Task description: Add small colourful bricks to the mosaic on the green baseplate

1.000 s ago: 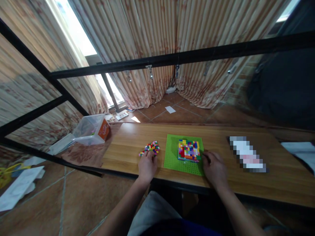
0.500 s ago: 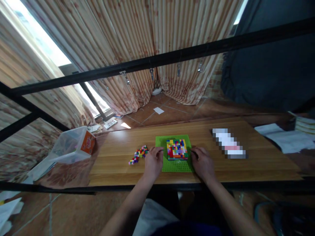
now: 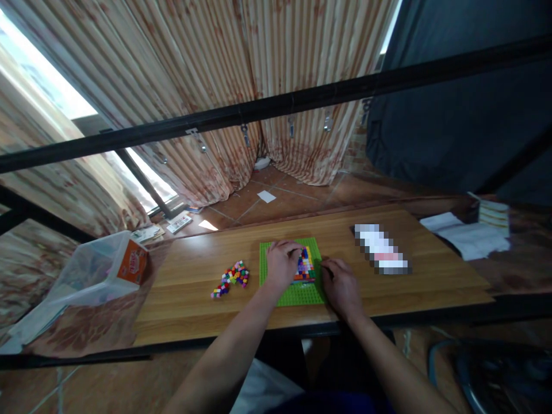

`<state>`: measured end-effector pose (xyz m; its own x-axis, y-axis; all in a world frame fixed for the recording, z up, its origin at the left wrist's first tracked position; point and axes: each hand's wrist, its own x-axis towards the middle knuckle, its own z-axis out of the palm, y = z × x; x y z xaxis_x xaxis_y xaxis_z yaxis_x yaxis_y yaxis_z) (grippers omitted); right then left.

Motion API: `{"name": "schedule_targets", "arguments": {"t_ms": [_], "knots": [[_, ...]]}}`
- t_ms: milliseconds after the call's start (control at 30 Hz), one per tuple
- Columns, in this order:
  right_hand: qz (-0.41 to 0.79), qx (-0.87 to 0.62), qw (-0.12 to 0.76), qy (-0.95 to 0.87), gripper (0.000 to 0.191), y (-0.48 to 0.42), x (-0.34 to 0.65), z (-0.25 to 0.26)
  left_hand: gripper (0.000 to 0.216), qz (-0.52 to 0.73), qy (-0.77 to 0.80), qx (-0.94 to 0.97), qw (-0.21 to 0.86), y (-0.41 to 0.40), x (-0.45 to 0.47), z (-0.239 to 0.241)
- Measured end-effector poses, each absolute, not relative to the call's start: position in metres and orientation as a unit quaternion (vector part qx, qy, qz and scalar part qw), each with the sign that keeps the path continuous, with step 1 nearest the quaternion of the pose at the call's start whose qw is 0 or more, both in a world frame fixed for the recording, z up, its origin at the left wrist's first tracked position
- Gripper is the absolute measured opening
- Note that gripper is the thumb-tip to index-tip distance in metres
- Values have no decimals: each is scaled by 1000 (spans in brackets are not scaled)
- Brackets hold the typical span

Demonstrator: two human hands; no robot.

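A green baseplate (image 3: 297, 294) lies on the wooden table (image 3: 388, 287), carrying a block of many-coloured small bricks (image 3: 306, 265). My left hand (image 3: 282, 261) rests on top of the left part of that block, fingers curled over it. My right hand (image 3: 340, 284) lies at the baseplate's right edge, fingers bent against the plate; I cannot see anything inside it. A loose heap of coloured bricks (image 3: 230, 277) sits on the table to the left of the plate.
A clear plastic tub with an orange label (image 3: 101, 267) lies tipped at the table's left end. A blurred flat object (image 3: 382, 256) lies right of the plate, papers (image 3: 466, 236) further right. A black metal bar (image 3: 276, 106) crosses overhead.
My left hand went from the loose brick heap onto the coloured block on the baseplate. The right hand stayed at the plate's right edge. The camera view swung to the right.
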<state>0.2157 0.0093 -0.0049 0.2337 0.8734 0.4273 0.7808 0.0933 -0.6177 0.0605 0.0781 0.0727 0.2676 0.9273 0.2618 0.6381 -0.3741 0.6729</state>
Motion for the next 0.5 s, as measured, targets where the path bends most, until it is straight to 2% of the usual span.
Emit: {"name": "schedule_targets", "arguments": {"t_ms": [233,500], "knots": [[55,-674,408,-613,26,9,215,-4,17,307,516,766,230,84,62,67],[61,-670,413,-613,24,8,214,0,24,187,476,853,101,80,66,82]]}}
